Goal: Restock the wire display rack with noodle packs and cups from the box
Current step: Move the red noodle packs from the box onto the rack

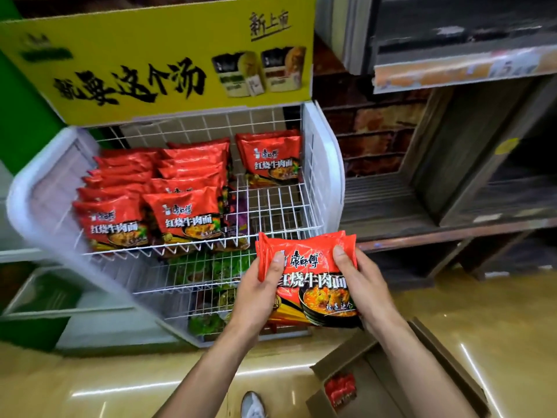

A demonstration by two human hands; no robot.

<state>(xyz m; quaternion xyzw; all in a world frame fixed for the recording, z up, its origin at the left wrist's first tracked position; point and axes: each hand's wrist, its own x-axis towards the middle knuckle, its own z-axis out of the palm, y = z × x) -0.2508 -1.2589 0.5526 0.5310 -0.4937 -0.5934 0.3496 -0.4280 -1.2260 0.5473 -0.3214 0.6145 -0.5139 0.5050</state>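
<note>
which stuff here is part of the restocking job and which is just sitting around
Job: held noodle packs, left hand, right hand, wire rack, shelved red packs, cardboard box.
Just there: yellow sign, wooden shelves, shoe.

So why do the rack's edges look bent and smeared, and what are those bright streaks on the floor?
Head view: the wide lens bows the wire rack and yellow sign; the rack's left edge is motion-blurred, while the held noodle packs look sharp; the streaks are glare on the glossy floor.
</note>
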